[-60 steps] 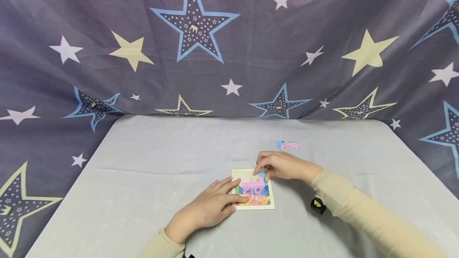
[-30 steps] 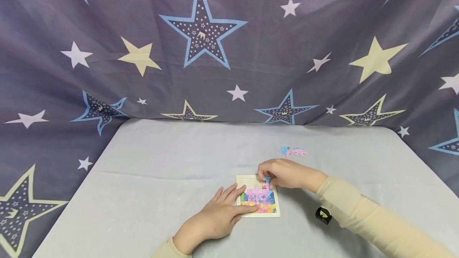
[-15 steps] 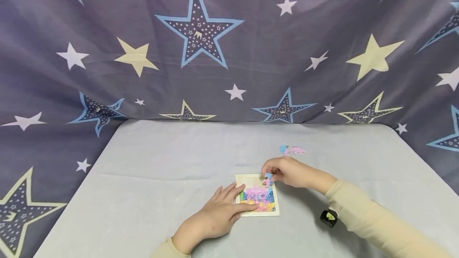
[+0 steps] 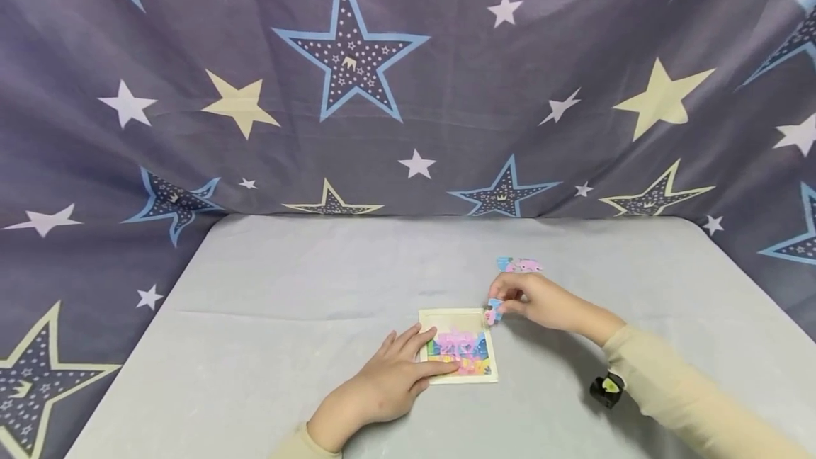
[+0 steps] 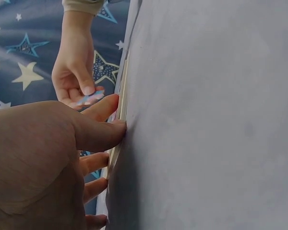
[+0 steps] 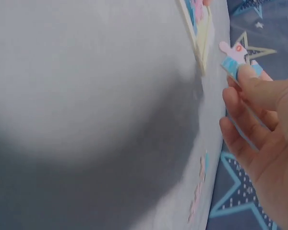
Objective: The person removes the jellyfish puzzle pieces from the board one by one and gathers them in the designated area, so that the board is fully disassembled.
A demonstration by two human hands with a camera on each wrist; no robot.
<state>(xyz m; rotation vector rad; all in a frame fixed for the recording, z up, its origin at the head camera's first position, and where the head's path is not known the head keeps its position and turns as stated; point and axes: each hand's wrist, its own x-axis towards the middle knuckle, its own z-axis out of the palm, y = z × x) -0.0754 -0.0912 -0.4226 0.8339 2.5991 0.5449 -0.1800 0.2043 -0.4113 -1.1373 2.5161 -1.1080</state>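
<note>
My right hand (image 4: 542, 299) pinches a blue and pink jigsaw piece (image 4: 493, 310) between thumb and fingers, off the upper right corner of a square puzzle tray (image 4: 474, 379). In the right wrist view the jigsaw piece (image 6: 234, 53) shows a pink part with a small red ring and a blue end. My left hand (image 4: 385, 382) rests on the tray's left side, fingers spread, one reaching over the lower part of the picture. Joined pink, blue and yellow pieces (image 4: 455, 346) fill the lower part of the tray; its pale base (image 4: 446, 319) shows along the top.
Two loose jigsaw pieces, one blue and pink (image 4: 504, 263), one mostly pink (image 4: 530, 265), lie on the grey cloth (image 4: 306, 268) beyond my right hand. A star-patterned curtain (image 4: 382, 140) hangs behind the table. A black wrist device (image 4: 607, 389) sits under my right sleeve.
My right hand held the jigsaw piece over the tray's upper right part, then lifted it away to the right, turning it. The left hand stays on the tray.
</note>
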